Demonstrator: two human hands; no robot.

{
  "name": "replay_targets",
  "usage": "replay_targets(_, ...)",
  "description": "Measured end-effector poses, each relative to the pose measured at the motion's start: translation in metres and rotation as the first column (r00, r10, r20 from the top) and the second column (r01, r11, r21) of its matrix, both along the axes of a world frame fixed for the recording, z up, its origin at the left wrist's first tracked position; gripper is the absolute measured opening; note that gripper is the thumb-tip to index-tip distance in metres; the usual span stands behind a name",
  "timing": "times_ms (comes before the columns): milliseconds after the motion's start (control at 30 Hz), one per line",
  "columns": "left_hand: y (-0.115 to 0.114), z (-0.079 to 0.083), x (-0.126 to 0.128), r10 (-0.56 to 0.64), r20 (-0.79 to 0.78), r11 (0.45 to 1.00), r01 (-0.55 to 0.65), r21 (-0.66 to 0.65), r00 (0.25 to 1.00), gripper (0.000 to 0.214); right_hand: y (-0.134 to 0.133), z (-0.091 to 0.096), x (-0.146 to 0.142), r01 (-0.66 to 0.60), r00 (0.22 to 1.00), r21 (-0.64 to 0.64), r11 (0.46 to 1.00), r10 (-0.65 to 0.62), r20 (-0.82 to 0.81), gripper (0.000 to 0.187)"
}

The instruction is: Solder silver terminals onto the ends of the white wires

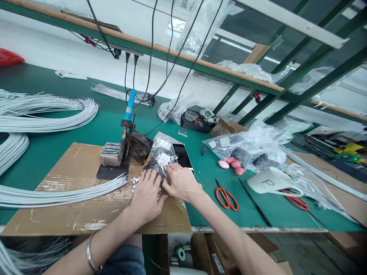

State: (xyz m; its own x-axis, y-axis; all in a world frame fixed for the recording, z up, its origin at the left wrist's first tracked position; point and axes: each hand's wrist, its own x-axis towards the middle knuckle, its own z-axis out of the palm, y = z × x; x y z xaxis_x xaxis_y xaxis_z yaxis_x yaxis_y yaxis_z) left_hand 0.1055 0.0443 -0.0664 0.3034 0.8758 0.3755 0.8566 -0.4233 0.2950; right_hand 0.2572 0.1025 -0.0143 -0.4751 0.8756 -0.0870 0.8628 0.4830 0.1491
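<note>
My left hand (146, 196) lies palm down on the cardboard sheet (77, 183), fingers stretched over a small pile of little white connectors (135, 181). My right hand (180, 183) sits beside it, its fingers pinched on a clear plastic bag of small dark parts (160, 159) with a white label. A bundle of white wires (57, 193) lies across the cardboard to the left of my left hand.
A blue-handled soldering iron (129, 114) stands on a stand next to a small fan (137, 147). A black phone (182, 156), orange scissors (226, 198), a white cup (269, 182), pink lumps (232, 164) and plastic bags lie on the green table (258, 206). More white wire bundles (48, 110) lie at left.
</note>
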Motion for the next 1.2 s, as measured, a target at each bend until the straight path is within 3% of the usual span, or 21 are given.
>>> replay_targets(133,0.007,0.007,0.001,0.013,0.007,1.000,-0.013,0.018,1.000,0.037,-0.003,0.007,-0.007,-0.009,0.999,-0.021,1.000,0.010,0.031,0.029)
replay_targets(400,0.017,0.009,0.002,-0.037,0.063,0.995,0.031,0.098,0.997,0.044,0.007,0.018,-0.017,0.136,0.990,0.025,0.990,-0.137,0.025,0.029)
replay_targets(667,-0.001,0.014,-0.011,-0.041,0.183,0.970,-0.004,0.242,0.982,0.049,0.032,0.049,-0.010,0.246,0.966,0.112,0.963,-0.234,-0.110,0.030)
replay_targets(1000,-0.068,-0.028,-0.060,0.024,0.252,0.962,-0.091,0.258,0.967,0.033,0.082,0.072,0.005,0.228,0.920,0.115,0.967,-0.175,-0.352,0.032)
replay_targets(1200,-0.076,-0.040,-0.073,0.069,0.199,0.946,-0.127,0.298,0.978,0.032,0.125,0.083,0.023,0.150,0.891,0.044,0.988,-0.116,-0.439,0.033)
